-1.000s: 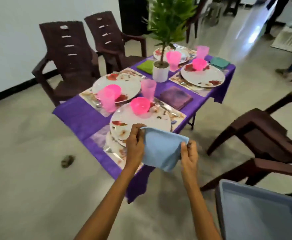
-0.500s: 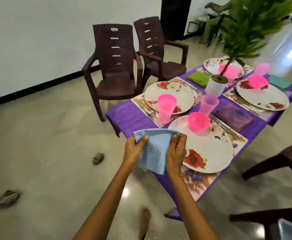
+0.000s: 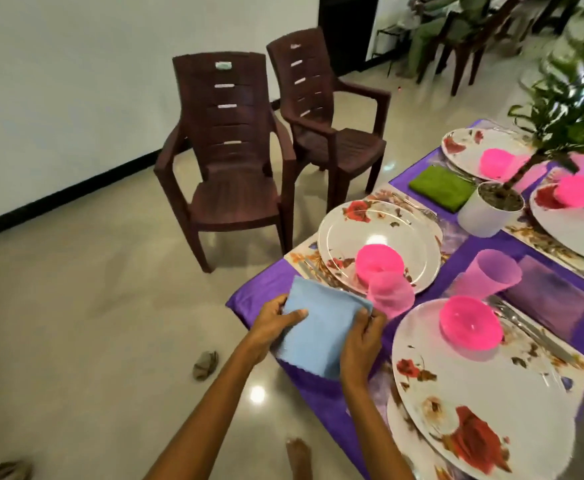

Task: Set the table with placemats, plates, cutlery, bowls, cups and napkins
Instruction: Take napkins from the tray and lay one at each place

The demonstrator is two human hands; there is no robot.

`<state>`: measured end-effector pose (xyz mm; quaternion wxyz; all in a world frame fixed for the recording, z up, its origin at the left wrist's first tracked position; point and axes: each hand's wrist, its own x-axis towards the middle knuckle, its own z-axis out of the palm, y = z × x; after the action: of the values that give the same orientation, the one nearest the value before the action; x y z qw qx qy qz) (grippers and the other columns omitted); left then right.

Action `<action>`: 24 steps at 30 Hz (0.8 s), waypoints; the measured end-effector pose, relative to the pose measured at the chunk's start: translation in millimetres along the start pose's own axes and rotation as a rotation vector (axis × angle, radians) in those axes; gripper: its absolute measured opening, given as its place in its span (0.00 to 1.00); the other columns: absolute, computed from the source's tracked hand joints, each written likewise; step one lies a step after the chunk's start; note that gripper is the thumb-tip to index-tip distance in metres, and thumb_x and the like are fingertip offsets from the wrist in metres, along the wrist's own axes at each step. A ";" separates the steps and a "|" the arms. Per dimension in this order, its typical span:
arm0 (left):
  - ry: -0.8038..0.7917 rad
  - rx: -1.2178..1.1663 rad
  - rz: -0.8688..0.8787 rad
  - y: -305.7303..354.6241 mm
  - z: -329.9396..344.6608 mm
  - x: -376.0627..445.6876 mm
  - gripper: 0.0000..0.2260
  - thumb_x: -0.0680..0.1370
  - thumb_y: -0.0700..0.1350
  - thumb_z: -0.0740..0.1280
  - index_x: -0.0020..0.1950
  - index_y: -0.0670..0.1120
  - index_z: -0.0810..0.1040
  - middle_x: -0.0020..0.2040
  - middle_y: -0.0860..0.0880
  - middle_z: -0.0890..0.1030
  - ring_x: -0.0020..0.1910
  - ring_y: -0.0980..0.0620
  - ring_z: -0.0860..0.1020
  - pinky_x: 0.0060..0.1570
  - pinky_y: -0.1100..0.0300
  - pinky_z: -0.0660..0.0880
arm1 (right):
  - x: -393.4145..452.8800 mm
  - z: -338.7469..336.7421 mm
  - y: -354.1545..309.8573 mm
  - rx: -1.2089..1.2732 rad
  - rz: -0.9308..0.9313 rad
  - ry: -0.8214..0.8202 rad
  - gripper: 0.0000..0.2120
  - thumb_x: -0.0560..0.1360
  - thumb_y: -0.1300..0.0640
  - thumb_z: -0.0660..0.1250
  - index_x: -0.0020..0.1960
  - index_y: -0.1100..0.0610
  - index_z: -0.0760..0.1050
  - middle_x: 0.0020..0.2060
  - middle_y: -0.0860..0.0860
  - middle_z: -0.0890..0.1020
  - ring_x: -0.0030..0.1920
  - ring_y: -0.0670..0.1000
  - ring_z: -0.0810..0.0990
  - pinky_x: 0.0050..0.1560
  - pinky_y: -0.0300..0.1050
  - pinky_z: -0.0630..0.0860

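Table under a purple cloth (image 3: 470,258); on it floral placemats (image 3: 557,362), a green napkin (image 3: 439,188), a white plant pot (image 3: 487,213).

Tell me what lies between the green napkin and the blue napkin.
In the head view, between the green napkin and blue napkin lies a floral plate carrying a pink bowl, with a pink cup beside it.

Blue napkin (image 3: 321,327) between both hands, table corner (image 3: 249,299)
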<state>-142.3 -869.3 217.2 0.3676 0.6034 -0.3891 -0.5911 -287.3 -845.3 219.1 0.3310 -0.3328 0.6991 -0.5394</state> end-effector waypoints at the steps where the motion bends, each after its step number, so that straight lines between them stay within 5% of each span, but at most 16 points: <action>1: -0.068 0.016 -0.042 1.3 -10.0 11.5 0.12 0.74 0.43 0.71 0.56 0.45 0.78 0.49 0.52 0.83 0.43 0.57 0.82 0.39 0.68 0.76 | 2.7 6.3 1.2 0.003 0.006 0.027 0.05 0.82 0.54 0.55 0.50 0.55 0.65 0.42 0.55 0.76 0.40 0.52 0.74 0.34 0.38 0.67; 8: -0.273 0.132 0.000 17.4 -62.2 80.8 0.03 0.76 0.39 0.68 0.48 0.42 0.78 0.42 0.48 0.81 0.39 0.53 0.78 0.39 0.65 0.74 | -10.2 71.8 11.2 0.126 0.098 0.256 0.05 0.82 0.59 0.55 0.50 0.60 0.67 0.37 0.46 0.73 0.34 0.32 0.72 0.36 0.29 0.68; 11: -0.361 0.248 0.161 29.1 -76.7 108.2 0.12 0.73 0.44 0.67 0.49 0.35 0.76 0.41 0.45 0.78 0.40 0.53 0.76 0.40 0.61 0.70 | -20.0 105.7 7.8 0.203 0.111 0.407 0.06 0.82 0.60 0.54 0.49 0.60 0.67 0.38 0.46 0.73 0.35 0.33 0.72 0.39 0.29 0.69; 14: -0.449 0.371 0.288 44.4 -79.0 124.2 0.16 0.79 0.39 0.64 0.66 0.34 0.71 0.62 0.45 0.77 0.59 0.55 0.76 0.58 0.62 0.69 | -29.6 131.7 -3.6 0.246 0.146 0.589 0.08 0.82 0.59 0.54 0.46 0.56 0.67 0.37 0.47 0.73 0.35 0.37 0.73 0.36 0.29 0.70; 16: -0.532 0.444 0.361 52.3 -72.1 128.6 0.18 0.80 0.39 0.61 0.70 0.38 0.68 0.67 0.45 0.73 0.64 0.52 0.71 0.65 0.61 0.65 | -32.9 139.8 -6.3 0.258 0.174 0.703 0.07 0.83 0.59 0.54 0.46 0.57 0.66 0.36 0.47 0.73 0.33 0.36 0.72 0.35 0.29 0.70; 19: -0.676 0.585 0.513 51.0 -55.2 139.7 0.20 0.78 0.48 0.57 0.68 0.42 0.71 0.62 0.42 0.78 0.60 0.46 0.76 0.58 0.53 0.72 | -30.5 146.4 -5.5 0.255 0.215 0.881 0.07 0.83 0.57 0.54 0.49 0.59 0.65 0.38 0.48 0.74 0.36 0.41 0.73 0.35 0.31 0.71; 24: -0.869 0.709 0.695 36.8 -25.8 165.8 0.15 0.79 0.45 0.60 0.65 0.46 0.74 0.56 0.44 0.81 0.54 0.44 0.78 0.46 0.59 0.69 | -24.2 153.8 7.3 0.266 0.289 1.147 0.08 0.83 0.58 0.53 0.49 0.61 0.66 0.37 0.47 0.73 0.36 0.41 0.72 0.33 0.30 0.69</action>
<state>-118.0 -1035.3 180.4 0.1258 0.2337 -0.8454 -0.4636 -148.1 -906.1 184.0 0.0103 0.1538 0.7306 -0.6651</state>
